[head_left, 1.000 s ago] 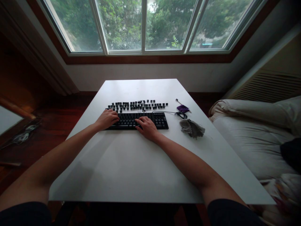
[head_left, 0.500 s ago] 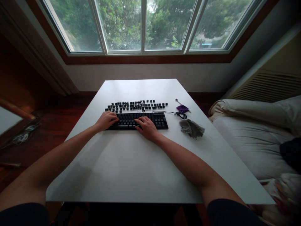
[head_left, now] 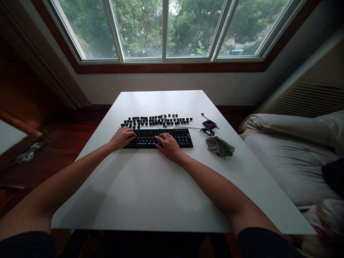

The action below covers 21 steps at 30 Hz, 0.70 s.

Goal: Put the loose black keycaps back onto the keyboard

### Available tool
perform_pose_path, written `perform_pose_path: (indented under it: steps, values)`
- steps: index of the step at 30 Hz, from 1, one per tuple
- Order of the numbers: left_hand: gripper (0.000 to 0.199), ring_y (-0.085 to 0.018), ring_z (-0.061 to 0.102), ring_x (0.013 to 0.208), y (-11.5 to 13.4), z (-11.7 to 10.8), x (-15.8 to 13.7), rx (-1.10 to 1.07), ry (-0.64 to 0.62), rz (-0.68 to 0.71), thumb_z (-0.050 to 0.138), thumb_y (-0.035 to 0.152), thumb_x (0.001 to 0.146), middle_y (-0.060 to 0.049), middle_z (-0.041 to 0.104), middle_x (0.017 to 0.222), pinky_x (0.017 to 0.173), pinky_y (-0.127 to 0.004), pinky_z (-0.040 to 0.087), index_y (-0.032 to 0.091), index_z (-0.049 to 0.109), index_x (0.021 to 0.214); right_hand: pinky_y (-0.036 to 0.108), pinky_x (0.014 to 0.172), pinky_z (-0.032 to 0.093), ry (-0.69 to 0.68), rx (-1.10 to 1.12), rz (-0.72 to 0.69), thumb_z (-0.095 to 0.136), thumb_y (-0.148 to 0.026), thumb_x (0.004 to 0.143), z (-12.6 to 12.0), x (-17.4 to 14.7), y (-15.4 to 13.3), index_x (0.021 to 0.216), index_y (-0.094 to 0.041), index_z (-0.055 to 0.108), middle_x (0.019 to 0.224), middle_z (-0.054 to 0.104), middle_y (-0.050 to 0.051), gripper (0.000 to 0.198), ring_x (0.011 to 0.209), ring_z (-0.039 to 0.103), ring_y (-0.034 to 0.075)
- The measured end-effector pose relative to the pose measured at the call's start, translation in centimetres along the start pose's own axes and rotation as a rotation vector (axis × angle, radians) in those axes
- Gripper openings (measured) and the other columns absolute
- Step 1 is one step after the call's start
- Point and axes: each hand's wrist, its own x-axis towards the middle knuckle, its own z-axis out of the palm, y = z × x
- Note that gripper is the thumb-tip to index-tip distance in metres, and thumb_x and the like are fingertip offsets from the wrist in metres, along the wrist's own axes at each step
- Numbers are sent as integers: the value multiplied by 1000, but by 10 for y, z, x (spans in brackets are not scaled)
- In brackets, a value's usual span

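A black keyboard (head_left: 185,138) lies lengthwise before me on the white table (head_left: 150,193). My left hand (head_left: 122,137) grips its left end, fingers over the far edge and thumb side towards the keys. Over the middle keys rests my right hand (head_left: 168,145), its fingers reaching left and its thumb apart below them; I see nothing held in it. Just behind the keyboard, loose black keycaps (head_left: 145,121) are spread in rough rows. The keys under both palms are hidden.
Right of the keyboard lie its coiled cable (head_left: 208,132), a crumpled grey cloth (head_left: 220,147), and a purple cloth item (head_left: 209,124) beside a thin brush-like stick (head_left: 204,116). A pale sofa (head_left: 279,157) stands along the right; a window is ahead.
Both hands stay on the keyboard with almost the same pose. The whole view has shifted very slightly.
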Motion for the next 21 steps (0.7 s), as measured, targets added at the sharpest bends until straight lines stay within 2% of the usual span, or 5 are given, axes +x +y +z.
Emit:
perform_pose_path:
  steps: [6,14,21]
  values:
    - [26,-25,58,97,4,-1,-2,-5,-2,-20,58,43,94,-6,72,107,86,-40,40,28,77,103,44,101,45,-1,3,-6,59,-35,97,-2,0,-1,136,-21,61,125,61,13,41,116,51,27]
    - [28,-23,56,96,-13,10,4,-101,55,-119,62,49,90,-5,66,100,87,-38,45,31,81,98,45,101,45,-9,13,10,61,-35,96,-1,0,-1,135,-23,62,125,61,13,41,117,52,28]
    - [24,-25,54,96,-7,8,4,-22,77,-100,64,47,89,-6,66,103,85,-41,42,30,80,94,45,101,46,-2,9,9,60,-35,96,-2,0,-2,135,-23,62,125,61,12,40,117,51,28]
